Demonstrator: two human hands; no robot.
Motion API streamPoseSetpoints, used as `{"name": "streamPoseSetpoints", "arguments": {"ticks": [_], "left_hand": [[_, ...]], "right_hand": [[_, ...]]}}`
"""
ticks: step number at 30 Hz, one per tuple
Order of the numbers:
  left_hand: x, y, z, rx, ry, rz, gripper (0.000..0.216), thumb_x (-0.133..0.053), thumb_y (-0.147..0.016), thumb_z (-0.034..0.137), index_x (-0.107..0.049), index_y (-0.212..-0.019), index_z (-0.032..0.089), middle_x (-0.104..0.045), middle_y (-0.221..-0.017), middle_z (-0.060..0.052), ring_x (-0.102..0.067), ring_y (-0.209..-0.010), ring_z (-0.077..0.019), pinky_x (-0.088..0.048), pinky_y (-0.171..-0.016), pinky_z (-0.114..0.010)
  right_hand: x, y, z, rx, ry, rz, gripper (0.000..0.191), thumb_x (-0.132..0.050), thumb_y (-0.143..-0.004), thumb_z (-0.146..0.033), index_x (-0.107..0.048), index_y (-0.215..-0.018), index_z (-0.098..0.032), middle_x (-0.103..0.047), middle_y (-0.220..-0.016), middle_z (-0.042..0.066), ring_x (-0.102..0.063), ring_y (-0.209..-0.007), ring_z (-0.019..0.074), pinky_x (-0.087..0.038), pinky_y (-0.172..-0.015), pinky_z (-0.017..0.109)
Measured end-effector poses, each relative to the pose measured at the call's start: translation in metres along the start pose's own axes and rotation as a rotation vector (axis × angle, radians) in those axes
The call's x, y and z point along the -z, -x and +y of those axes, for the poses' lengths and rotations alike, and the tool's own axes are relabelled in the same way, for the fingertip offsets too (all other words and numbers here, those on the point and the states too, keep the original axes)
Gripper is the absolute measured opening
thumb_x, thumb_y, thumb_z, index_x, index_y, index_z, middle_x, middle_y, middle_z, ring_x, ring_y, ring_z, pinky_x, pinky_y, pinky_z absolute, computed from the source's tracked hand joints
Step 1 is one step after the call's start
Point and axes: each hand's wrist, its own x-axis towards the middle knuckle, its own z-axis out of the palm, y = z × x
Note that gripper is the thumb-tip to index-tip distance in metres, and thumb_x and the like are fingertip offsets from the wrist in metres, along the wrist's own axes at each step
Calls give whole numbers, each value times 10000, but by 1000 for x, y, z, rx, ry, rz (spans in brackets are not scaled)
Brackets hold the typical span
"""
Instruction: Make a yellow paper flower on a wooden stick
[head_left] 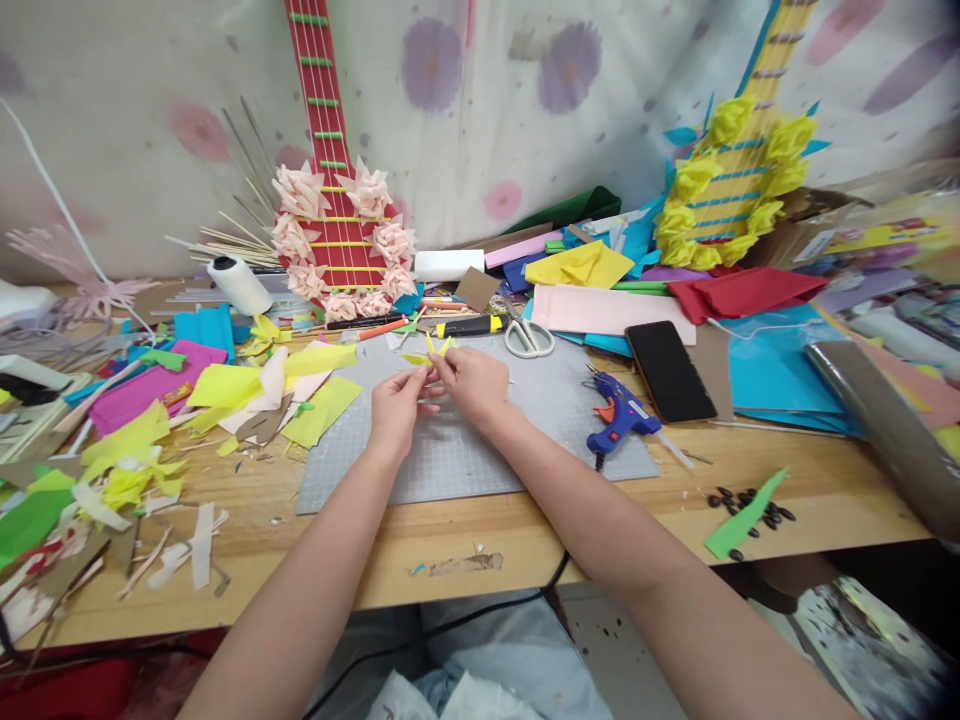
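Note:
Over the grey cutting mat (450,470) my two hands meet, pinching a small yellow paper flower (441,348) with pointed petals. My left hand (399,405) grips it from the left, its lower fingers partly stretched out. From the right, my right hand (476,380) holds the same piece between thumb and fingers. The fingertips hide part of the flower. Just beyond the hands lie a black and yellow utility knife (471,326) and white-handled scissors (529,338). A blue hot glue gun (621,412) rests on the mat's right side.
A red paper guitar (341,225) with pink flowers and a yellow one (731,190) with yellow flowers lean at the back. Paper scraps (322,410) cover the left. A phone (670,370), blue sheets (780,370) and dark seeds (772,518) lie right. A black cable (487,605) hangs in front.

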Motion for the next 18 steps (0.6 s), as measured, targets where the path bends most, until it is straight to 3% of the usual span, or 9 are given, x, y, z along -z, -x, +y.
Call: {"name": "streamPoseSetpoints", "arguments": {"ticks": [9,16,18], "left_hand": [[12,-6,3,166,199,-1,132,-608,-713,247,-633,-808,158,-668,-862,-45,-621,-740,-90,-429,-437,-118],[13,-11,3,317,327,-26,84,-587,-738,228,-594,-796,167,-621,-694,-5,-579,-583,-55,-454,-438,-120],[12,-9,4,301,291,-5,126,-614,-707,249,-587,-789,158,-610,-685,-3,-569,-553,-59,-461,-435,-138]], "right_hand": [[1,8,-7,171,43,-62,488,-255,-890,-484,-633,-863,-177,-623,-863,112,-532,-824,203,-303,-654,291],[-2,8,-8,207,82,-70,446,-291,-890,-452,-636,-876,-170,-622,-871,117,-528,-844,210,-313,-668,293],[-2,8,-8,218,125,-88,431,-287,-897,-427,-634,-882,-171,-625,-870,108,-527,-843,196,-314,-666,283]]}}
